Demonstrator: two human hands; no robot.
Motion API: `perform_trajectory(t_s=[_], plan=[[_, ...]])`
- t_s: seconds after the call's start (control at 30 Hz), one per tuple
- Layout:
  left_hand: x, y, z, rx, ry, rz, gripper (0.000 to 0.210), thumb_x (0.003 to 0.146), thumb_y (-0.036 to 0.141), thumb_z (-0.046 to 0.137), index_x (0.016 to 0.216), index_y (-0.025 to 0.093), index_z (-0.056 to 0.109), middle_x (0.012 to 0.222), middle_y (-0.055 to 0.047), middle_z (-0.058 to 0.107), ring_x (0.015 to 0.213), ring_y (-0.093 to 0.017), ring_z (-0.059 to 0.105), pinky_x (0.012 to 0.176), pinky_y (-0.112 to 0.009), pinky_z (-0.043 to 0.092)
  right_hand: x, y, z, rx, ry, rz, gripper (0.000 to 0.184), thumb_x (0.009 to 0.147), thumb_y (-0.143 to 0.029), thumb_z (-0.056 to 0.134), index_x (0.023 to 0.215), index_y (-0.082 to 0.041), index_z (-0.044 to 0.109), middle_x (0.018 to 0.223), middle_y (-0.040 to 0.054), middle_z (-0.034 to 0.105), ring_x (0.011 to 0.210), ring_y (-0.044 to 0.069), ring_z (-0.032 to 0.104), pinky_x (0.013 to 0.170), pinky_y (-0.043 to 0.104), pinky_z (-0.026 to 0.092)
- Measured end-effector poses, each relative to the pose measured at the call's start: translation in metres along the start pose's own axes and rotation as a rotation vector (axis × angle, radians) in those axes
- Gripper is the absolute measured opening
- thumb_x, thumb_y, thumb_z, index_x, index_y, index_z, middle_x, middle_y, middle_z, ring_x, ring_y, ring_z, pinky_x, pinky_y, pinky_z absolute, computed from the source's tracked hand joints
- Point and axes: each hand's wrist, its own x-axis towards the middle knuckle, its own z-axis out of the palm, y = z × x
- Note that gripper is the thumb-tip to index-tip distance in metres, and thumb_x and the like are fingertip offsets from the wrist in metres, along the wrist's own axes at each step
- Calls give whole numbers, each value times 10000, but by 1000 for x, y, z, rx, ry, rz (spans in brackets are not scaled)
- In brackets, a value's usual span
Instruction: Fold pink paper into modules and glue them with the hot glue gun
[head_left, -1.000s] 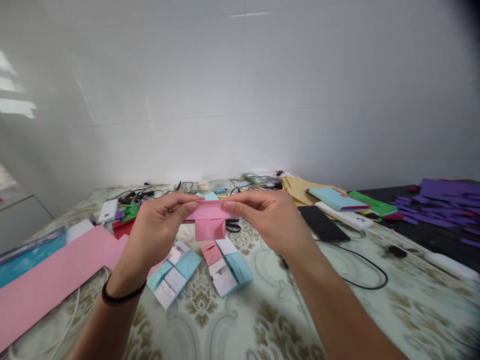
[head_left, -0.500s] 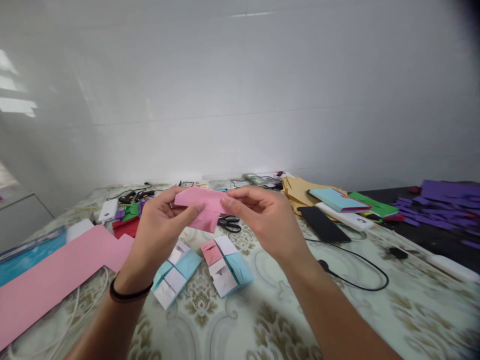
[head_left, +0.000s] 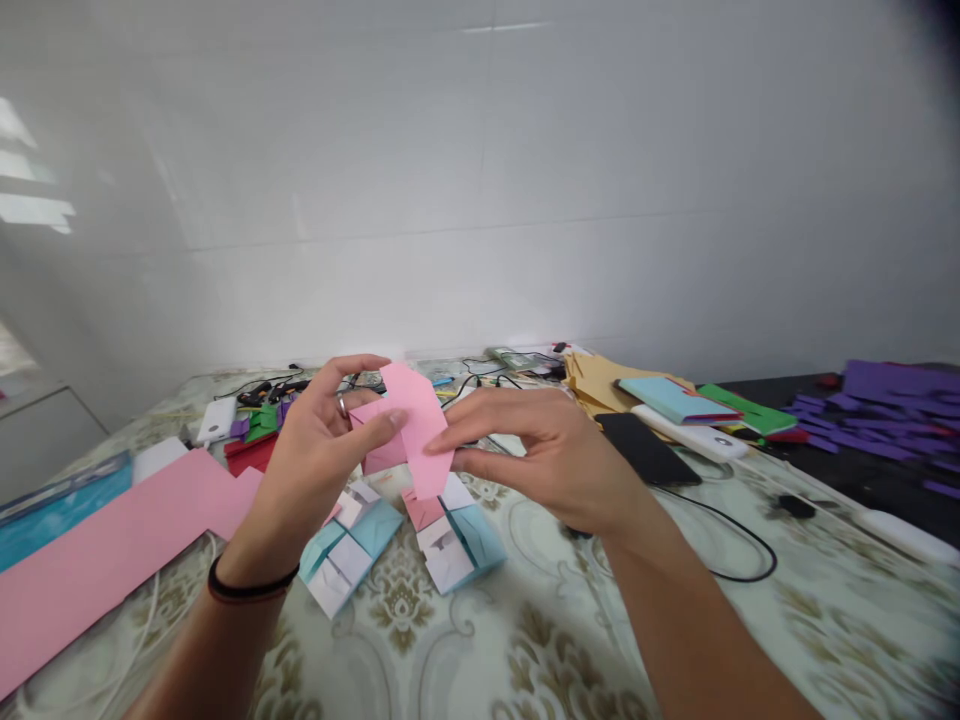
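Observation:
A folded piece of pink paper [head_left: 421, 425] is held up between both hands above the table. My left hand [head_left: 322, 425] pinches its left side, thumb across the front and fingers behind. On the paper's lower right edge, my right hand [head_left: 547, 440] grips with thumb and fingertips. Below lie two folded paper pieces, a white and light-blue one [head_left: 354, 545] on the left and a white, pink and light-blue one [head_left: 461, 540] on the right. My hands and the pink paper partly cover their far ends.
A long pink paper strip [head_left: 120, 560] lies at left beside a blue packet [head_left: 67, 500]. On the right are a black phone [head_left: 649, 447], tan paper [head_left: 600, 380], a white power strip [head_left: 697, 435], a black cable [head_left: 761, 545] and purple paper strips [head_left: 862, 430]. A wall stands behind.
The pink paper has turned so its long band now runs steeply downward instead of sideways. My right hand has moved slightly lower and turned its back upward, and the scissors are now hidden.

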Motion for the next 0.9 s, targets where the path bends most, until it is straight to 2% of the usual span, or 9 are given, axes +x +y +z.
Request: perform_trajectory(t_s=[0.17, 0.3, 0.37, 0.4, 0.5, 0.57, 0.63, 0.73, 0.9], plan=[[-2, 2, 2, 3, -73, 28, 466, 837, 266, 814, 1248, 312, 600, 788, 10, 668, 541, -145, 642, 467, -237, 499, 1, 1, 1, 7, -9, -28, 130, 867, -207, 848, 914, -327, 864, 895, -9, 820, 840, 187, 741, 774, 334, 583], [-5, 3, -3, 22, -107, 115, 256, 976, 344, 700, 1226, 314, 657, 704, 23, 604, 570, -120, 591, 519, -203, 494, 2, 2, 1, -16, 28, -36, 62, 874, -252, 848, 860, -312, 857, 854, -4, 821, 815, 198, 738, 789, 360, 579], [-5, 3, -8, 23, -175, 159, 248, 1005, 419, 660, 1229, 318, 692, 810, -15, 655, 717, -153, 667, 626, -229, 561, 3, 3, 0, -32, 68, -26, 45, 879, -270, 843, 850, -301, 854, 856, 8, 826, 818, 210, 742, 800, 373, 580], [-6, 3, -10, 17, -225, 171, 280, 975, 427, 706, 1238, 330, 700, 919, -35, 687, 801, -174, 696, 674, -251, 586, 3, 3, 0, -33, 88, -18, 40, 882, -275, 840, 850, -293, 854, 857, 16, 827, 818, 212, 742, 795, 372, 580], [-5, 3, -12, 34, -309, 194, 441, 793, 283, 905, 1192, 358, 733, 1181, -46, 690, 904, -194, 708, 703, -268, 604, 3, 4, -1, -1, 130, 15, 36, 886, -282, 832, 856, -275, 848, 865, 32, 814, 824, 205, 730, 758, 349, 576], [-3, 2, -8, 102, -267, 256, 337, 771, 195, 911, 1063, 306, 782, 1137, -50, 711, 997, -205, 699, 761, -263, 602, 2, 5, 0, 37, 139, 51, 47, 884, -293, 835, 847, -263, 838, 877, 35, 798, 825, 196, 717, 734, 331, 575], [-2, 1, -3, 176, -214, 319, 171, 814, 170, 870, 947, 251, 800, 1020, -56, 738, 1051, -208, 687, 842, -272, 591, 2, 5, 2, 82, 152, 95, 86, 874, -309, 845, 827, -244, 816, 866, 33, 777, 816, 186, 703, 727, 320, 575], [-3, -2, 4, 224, -141, 340, 78, 864, 173, 828, 902, 222, 782, 904, -29, 743, 865, -155, 687, 767, -248, 570, 3, 7, 8, 168, 208, 156, 147, 836, -322, 879, 840, -228, 766, 881, 20, 750, 836, 173, 693, 742, 299, 580], [-8, -2, 10, 233, -23, 307, 120, 865, 204, 831, 926, 230, 732, 864, 7, 721, 747, -123, 665, 673, -223, 551, 4, 10, 18, 351, 264, 230, 380, 795, -314, 913, 1073, -261, 660, 942, 2, 737, 820, 164, 697, 691, 278, 591]])
